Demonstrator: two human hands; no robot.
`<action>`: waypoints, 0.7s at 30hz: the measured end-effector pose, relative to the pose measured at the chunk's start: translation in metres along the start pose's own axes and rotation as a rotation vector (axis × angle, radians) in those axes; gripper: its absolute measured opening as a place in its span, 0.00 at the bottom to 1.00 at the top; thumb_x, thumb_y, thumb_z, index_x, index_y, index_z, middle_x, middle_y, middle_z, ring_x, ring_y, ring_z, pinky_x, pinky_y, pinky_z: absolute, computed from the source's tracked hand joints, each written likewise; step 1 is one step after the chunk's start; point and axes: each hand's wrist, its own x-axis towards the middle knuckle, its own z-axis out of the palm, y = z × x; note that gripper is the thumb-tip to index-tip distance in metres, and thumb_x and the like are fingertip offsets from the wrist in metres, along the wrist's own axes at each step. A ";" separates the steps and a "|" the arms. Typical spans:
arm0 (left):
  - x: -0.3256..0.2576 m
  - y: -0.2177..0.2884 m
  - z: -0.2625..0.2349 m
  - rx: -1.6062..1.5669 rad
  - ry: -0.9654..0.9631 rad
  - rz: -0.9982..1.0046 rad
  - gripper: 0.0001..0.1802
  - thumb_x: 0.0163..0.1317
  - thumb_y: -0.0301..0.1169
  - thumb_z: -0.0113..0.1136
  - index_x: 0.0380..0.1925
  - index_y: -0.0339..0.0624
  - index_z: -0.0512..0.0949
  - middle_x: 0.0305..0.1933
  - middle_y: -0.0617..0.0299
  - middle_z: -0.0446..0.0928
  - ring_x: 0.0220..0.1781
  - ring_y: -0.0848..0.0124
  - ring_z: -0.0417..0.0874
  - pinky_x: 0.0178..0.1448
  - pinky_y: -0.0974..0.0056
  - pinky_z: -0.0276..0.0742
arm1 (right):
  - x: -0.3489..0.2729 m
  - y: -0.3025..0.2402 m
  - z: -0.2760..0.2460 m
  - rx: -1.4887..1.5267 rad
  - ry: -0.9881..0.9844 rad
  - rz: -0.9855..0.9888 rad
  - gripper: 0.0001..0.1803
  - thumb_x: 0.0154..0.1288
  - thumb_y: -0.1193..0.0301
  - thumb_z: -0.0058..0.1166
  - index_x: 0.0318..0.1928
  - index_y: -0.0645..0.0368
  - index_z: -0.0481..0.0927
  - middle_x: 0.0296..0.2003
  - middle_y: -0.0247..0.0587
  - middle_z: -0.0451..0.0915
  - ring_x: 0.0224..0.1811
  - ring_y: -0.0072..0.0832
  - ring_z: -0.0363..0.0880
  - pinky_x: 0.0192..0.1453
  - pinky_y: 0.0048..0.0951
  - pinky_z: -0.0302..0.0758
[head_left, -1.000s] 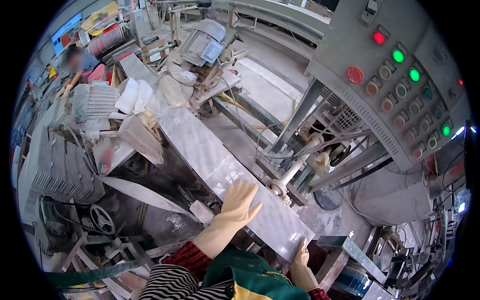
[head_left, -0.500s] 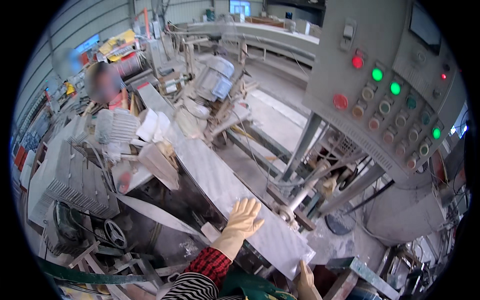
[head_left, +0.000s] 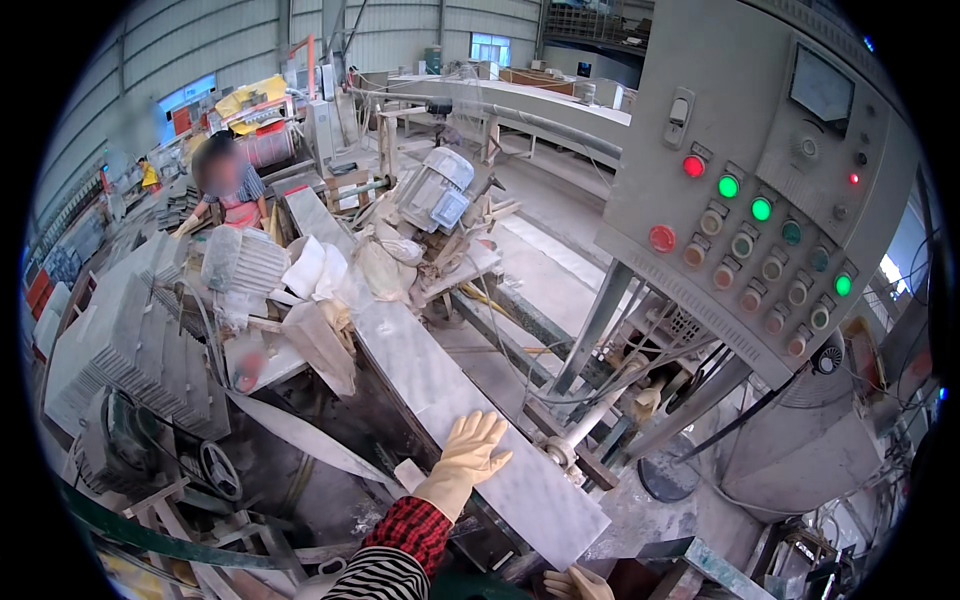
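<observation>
A long pale grey-white stone slab [head_left: 543, 492] runs diagonally from the far left toward me, its near end at the lower middle. My left hand [head_left: 468, 452], in a cream rubber glove, lies flat on the slab's top with fingers spread. Above that wrist show a red-and-black checked cuff and a striped sleeve. At the bottom edge, just below the slab's near end, my right hand [head_left: 580, 584] is also gloved. Only part of it shows, and its finger pose is unclear.
A grey control cabinet [head_left: 640, 190] with lit buttons stands at right. A motor [head_left: 437, 187] sits beyond the slab. Stacked slabs [head_left: 120, 335] and a handwheel [head_left: 220, 468] are at left. Another person [head_left: 236, 190] stands at the far left. A green metal beam [head_left: 715, 570] lies low right.
My right hand has gone from the slab's near corner to below its end, lower and partly out of view. My left hand stays flat on the slab. The whole view has shifted.
</observation>
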 end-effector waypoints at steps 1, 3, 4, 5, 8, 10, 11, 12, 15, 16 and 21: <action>-0.001 0.000 0.002 0.010 0.034 0.008 0.33 0.59 0.51 0.63 0.60 0.44 0.72 0.60 0.59 0.71 0.62 0.57 0.68 0.63 0.52 0.64 | -0.001 0.001 0.000 0.015 -0.005 -0.003 0.25 0.76 0.65 0.52 0.63 0.72 0.69 0.54 0.59 0.81 0.51 0.42 0.85 0.52 0.37 0.84; -0.004 0.013 0.002 0.022 -0.059 -0.081 0.34 0.60 0.51 0.62 0.61 0.43 0.71 0.60 0.55 0.70 0.64 0.57 0.68 0.64 0.50 0.63 | 0.000 0.003 0.000 0.040 -0.021 -0.006 0.24 0.76 0.67 0.52 0.64 0.72 0.68 0.54 0.59 0.81 0.50 0.41 0.85 0.52 0.37 0.84; -0.005 0.028 -0.002 0.011 -0.116 -0.126 0.35 0.60 0.52 0.62 0.61 0.43 0.71 0.61 0.54 0.70 0.64 0.56 0.67 0.64 0.49 0.63 | 0.000 0.004 0.000 0.025 -0.037 0.005 0.24 0.76 0.67 0.51 0.65 0.71 0.68 0.54 0.59 0.81 0.50 0.41 0.85 0.53 0.37 0.84; -0.007 0.044 -0.006 0.000 -0.174 -0.171 0.35 0.60 0.52 0.62 0.62 0.43 0.70 0.61 0.53 0.70 0.64 0.56 0.67 0.64 0.48 0.62 | -0.001 0.003 0.000 0.010 -0.053 0.016 0.25 0.76 0.68 0.51 0.66 0.71 0.67 0.54 0.58 0.81 0.50 0.41 0.85 0.53 0.37 0.84; -0.038 0.088 0.000 -0.057 -0.159 -0.101 0.38 0.61 0.54 0.62 0.63 0.40 0.69 0.65 0.46 0.67 0.67 0.50 0.66 0.68 0.44 0.60 | -0.009 0.003 0.010 -0.013 -0.050 0.002 0.27 0.76 0.68 0.51 0.69 0.68 0.64 0.54 0.58 0.80 0.51 0.41 0.84 0.56 0.37 0.83; -0.052 0.099 0.004 -0.065 -0.058 -0.062 0.40 0.60 0.55 0.62 0.64 0.40 0.69 0.66 0.46 0.67 0.68 0.48 0.65 0.70 0.43 0.59 | -0.012 0.002 0.018 -0.046 -0.002 -0.003 0.31 0.76 0.67 0.52 0.73 0.65 0.59 0.54 0.57 0.80 0.52 0.40 0.83 0.59 0.37 0.81; -0.054 0.099 0.006 -0.067 -0.048 -0.051 0.40 0.60 0.56 0.62 0.64 0.40 0.69 0.66 0.46 0.67 0.68 0.49 0.65 0.70 0.44 0.59 | -0.011 0.004 0.014 -0.040 -0.022 -0.031 0.31 0.76 0.67 0.52 0.73 0.65 0.60 0.54 0.56 0.80 0.52 0.39 0.83 0.59 0.37 0.81; -0.054 0.097 0.011 -0.070 -0.039 -0.041 0.40 0.59 0.56 0.62 0.64 0.40 0.70 0.67 0.47 0.67 0.69 0.50 0.64 0.70 0.45 0.58 | -0.011 0.007 0.008 -0.034 -0.042 -0.060 0.32 0.76 0.66 0.53 0.73 0.65 0.60 0.53 0.56 0.81 0.52 0.39 0.83 0.59 0.36 0.81; -0.055 0.095 0.005 -0.049 -0.069 -0.055 0.39 0.61 0.57 0.61 0.65 0.42 0.69 0.69 0.50 0.66 0.71 0.52 0.62 0.72 0.48 0.57 | -0.020 0.019 -0.013 -0.077 -0.100 -0.167 0.32 0.75 0.66 0.55 0.73 0.63 0.62 0.52 0.53 0.82 0.52 0.35 0.83 0.58 0.35 0.80; -0.055 0.094 0.008 -0.031 -0.059 -0.063 0.39 0.61 0.57 0.60 0.65 0.43 0.69 0.69 0.50 0.66 0.72 0.52 0.62 0.72 0.49 0.57 | -0.024 0.024 -0.028 -0.099 -0.114 -0.210 0.32 0.74 0.65 0.56 0.72 0.62 0.62 0.52 0.52 0.82 0.52 0.34 0.82 0.58 0.34 0.80; -0.053 0.092 0.013 -0.004 -0.116 -0.099 0.38 0.62 0.57 0.59 0.65 0.45 0.70 0.69 0.54 0.66 0.73 0.55 0.62 0.73 0.50 0.56 | -0.029 0.061 -0.173 -1.271 0.466 -0.530 0.34 0.68 0.53 0.56 0.70 0.52 0.69 0.58 0.37 0.82 0.59 0.40 0.80 0.64 0.41 0.75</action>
